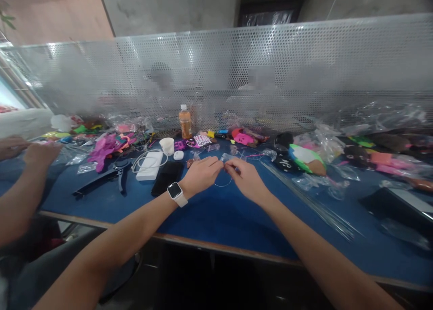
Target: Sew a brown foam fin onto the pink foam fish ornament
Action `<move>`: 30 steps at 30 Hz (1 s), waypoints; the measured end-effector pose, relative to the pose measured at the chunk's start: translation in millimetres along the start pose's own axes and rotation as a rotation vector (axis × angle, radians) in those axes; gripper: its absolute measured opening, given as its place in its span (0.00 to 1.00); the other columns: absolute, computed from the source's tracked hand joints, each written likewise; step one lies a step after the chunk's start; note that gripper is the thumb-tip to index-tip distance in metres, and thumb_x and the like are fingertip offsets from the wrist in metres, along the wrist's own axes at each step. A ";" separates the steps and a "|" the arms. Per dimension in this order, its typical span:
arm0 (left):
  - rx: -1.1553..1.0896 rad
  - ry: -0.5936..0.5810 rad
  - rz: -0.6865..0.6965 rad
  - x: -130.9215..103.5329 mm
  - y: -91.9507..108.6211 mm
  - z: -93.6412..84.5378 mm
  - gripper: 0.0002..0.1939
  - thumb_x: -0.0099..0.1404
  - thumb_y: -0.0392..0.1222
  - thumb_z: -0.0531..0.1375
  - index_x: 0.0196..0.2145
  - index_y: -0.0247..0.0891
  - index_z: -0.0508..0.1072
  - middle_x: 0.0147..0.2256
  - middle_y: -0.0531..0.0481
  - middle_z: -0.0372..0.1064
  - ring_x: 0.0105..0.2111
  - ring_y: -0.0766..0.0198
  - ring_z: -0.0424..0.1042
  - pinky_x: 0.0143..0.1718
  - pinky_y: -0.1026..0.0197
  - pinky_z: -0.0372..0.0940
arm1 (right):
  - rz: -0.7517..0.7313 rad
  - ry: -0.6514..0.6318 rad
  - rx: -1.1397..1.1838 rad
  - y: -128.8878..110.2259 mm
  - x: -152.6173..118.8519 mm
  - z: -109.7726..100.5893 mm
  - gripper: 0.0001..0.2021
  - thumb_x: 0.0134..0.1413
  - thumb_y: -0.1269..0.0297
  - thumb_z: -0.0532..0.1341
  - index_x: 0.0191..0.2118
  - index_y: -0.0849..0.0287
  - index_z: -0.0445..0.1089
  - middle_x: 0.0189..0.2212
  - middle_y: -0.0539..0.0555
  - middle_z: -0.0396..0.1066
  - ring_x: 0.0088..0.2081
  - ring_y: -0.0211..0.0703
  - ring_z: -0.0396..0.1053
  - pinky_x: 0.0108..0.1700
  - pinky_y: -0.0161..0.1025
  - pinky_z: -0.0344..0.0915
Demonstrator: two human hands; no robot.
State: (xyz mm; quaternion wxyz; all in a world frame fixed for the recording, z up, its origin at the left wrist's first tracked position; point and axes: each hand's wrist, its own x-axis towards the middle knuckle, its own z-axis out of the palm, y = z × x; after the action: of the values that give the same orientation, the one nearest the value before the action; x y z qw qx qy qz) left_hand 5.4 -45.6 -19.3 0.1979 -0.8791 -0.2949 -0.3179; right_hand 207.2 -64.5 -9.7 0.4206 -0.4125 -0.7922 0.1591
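My left hand [202, 174], with a white-banded watch [175, 191] on the wrist, is closed in a pinch just above the blue tabletop. Close against it, my right hand [246, 176] is closed too, fingertips meeting those of the left. A thin pale wire [223, 185] hangs in a small loop below the fingers and runs between both hands. Clear plastic [226, 157] shows just behind the fingertips; whether it is held I cannot tell. To the right lies a bundle of long thin wires [313, 205].
Left are cutters [122, 175], a white power bank [149, 166] with cable and a black phone [167, 177]. A drink bottle [185, 123] stands behind. Colourful soft pieces and plastic bags line the perforated metal screen [209, 75]. Another person's hands [42, 154] work at far left.
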 end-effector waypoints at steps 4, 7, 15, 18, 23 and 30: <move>-0.037 -0.054 -0.066 3.1 1.6 -1.2 0.13 0.79 0.35 0.50 0.38 0.36 0.71 0.35 0.49 0.68 0.36 0.62 0.69 0.35 0.60 0.63 | 0.178 -0.073 0.349 4.3 2.6 -0.4 0.07 0.63 0.62 0.59 0.35 0.57 0.73 0.31 0.52 0.74 0.31 0.43 0.72 0.35 0.42 0.70; -0.093 -0.061 -0.104 3.8 2.0 -0.5 0.14 0.80 0.37 0.50 0.39 0.36 0.72 0.35 0.49 0.69 0.35 0.63 0.70 0.33 0.60 0.62 | 0.256 -0.037 0.524 5.8 2.0 1.9 0.08 0.54 0.67 0.62 0.41 0.56 0.68 0.30 0.51 0.76 0.32 0.46 0.75 0.32 0.41 0.72; -0.231 -0.007 -0.148 1.9 3.5 6.4 0.14 0.79 0.39 0.52 0.36 0.36 0.72 0.34 0.49 0.69 0.35 0.63 0.71 0.34 0.60 0.62 | 0.169 0.002 0.381 -0.2 -5.3 5.2 0.19 0.53 0.68 0.65 0.51 0.51 0.64 0.37 0.49 0.73 0.27 0.42 0.75 0.24 0.38 0.72; -0.263 -0.006 -0.135 0.9 4.4 7.8 0.13 0.80 0.39 0.51 0.38 0.36 0.72 0.34 0.49 0.69 0.34 0.63 0.70 0.34 0.61 0.63 | 0.135 0.027 0.251 4.4 -5.2 3.6 0.19 0.52 0.66 0.69 0.49 0.52 0.68 0.39 0.50 0.74 0.23 0.39 0.72 0.24 0.39 0.71; -0.305 -0.005 -0.083 1.0 6.6 5.3 0.14 0.80 0.39 0.50 0.40 0.36 0.73 0.34 0.48 0.70 0.34 0.64 0.71 0.35 0.62 0.65 | -0.130 0.040 -0.099 11.9 -3.7 -8.7 0.05 0.56 0.64 0.70 0.37 0.54 0.75 0.35 0.52 0.76 0.29 0.42 0.71 0.35 0.40 0.68; -0.205 0.033 -0.027 -1.3 7.9 10.2 0.15 0.80 0.39 0.50 0.40 0.34 0.73 0.35 0.47 0.71 0.36 0.62 0.72 0.37 0.60 0.68 | 0.039 0.016 0.097 5.7 0.7 -16.1 0.14 0.62 0.53 0.67 0.29 0.56 0.76 0.24 0.50 0.75 0.26 0.43 0.70 0.32 0.40 0.65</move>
State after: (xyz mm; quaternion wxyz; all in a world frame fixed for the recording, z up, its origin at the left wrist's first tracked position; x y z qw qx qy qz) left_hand 14.3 -46.5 -28.8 0.1073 -0.8854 -0.2691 -0.3635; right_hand 222.8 -62.0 -3.1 0.4432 -0.4082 -0.7721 0.2019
